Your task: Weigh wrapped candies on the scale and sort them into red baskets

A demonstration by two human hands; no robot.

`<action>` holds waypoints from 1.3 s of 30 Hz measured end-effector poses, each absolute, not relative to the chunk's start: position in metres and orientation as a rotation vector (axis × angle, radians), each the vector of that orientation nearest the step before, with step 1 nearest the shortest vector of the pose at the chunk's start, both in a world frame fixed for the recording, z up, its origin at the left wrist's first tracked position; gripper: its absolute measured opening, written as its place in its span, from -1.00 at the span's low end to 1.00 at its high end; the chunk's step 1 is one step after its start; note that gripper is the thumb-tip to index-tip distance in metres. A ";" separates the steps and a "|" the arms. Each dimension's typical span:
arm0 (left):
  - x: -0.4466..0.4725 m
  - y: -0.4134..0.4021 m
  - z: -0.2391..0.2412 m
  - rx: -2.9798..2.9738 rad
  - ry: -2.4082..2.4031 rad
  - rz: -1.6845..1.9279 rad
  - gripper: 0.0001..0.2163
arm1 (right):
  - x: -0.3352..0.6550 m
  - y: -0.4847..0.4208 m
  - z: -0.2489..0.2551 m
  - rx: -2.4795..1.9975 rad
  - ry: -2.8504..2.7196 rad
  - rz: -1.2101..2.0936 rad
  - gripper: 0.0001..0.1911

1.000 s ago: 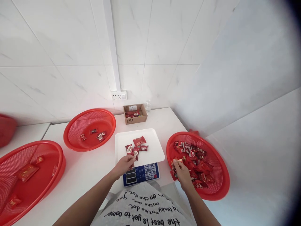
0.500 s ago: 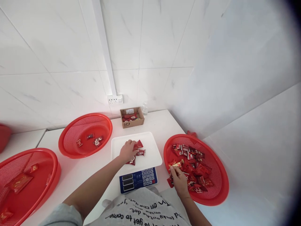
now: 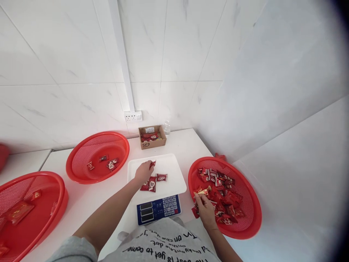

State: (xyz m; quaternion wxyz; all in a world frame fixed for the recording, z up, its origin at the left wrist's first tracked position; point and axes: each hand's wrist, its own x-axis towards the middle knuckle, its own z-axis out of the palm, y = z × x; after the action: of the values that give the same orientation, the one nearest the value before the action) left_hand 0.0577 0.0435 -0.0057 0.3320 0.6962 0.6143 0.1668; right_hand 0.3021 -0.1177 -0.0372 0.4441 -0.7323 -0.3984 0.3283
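Note:
My left hand (image 3: pixel 143 172) reaches over the white tray (image 3: pixel 174 165) of a blue scale (image 3: pixel 158 210). Its fingers are closed on a red candy packet (image 3: pixel 152 164) lifted a little off the tray. Other red packets (image 3: pixel 154 182) lie on the tray just in front of that hand. My right hand (image 3: pixel 204 207) rests on the near rim of a red mesh basket (image 3: pixel 251 207) full of red candies. It pinches a gold and red candy (image 3: pixel 201 191) between finger and thumb.
A red basket (image 3: pixel 81 174) at the back left holds three candies. Another red basket (image 3: pixel 54 203) at the near left holds a few packets. A small cardboard box (image 3: pixel 151 137) of candies stands by the wall under a socket (image 3: pixel 133 116). A wall closes the right side.
My left hand went from the tray's near edge to the packets, closed on one and lifted it. My right hand stayed at the basket rim, holding its candy.

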 end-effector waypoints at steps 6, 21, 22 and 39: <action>0.041 0.019 0.008 1.334 1.442 0.709 -0.80 | 0.303 -0.118 -0.036 -1.831 -1.036 0.779 -0.50; 0.061 -0.066 0.055 0.706 0.787 0.738 -0.71 | 0.224 -0.106 0.037 -1.441 -1.414 1.446 -0.58; 0.061 -0.068 0.055 0.754 0.784 0.723 -0.71 | 0.222 -0.105 0.041 -1.447 -1.435 1.448 -0.58; 0.053 -0.076 0.075 1.271 0.666 0.419 -0.62 | 0.227 -0.108 0.048 -1.408 -1.407 1.462 -0.58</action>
State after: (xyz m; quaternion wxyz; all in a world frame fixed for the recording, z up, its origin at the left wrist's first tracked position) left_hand 0.0533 -0.0759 0.0752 0.7333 0.5780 0.3030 0.1906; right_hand 0.2271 -0.1083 0.0483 0.3296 -0.5381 -0.5379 0.5590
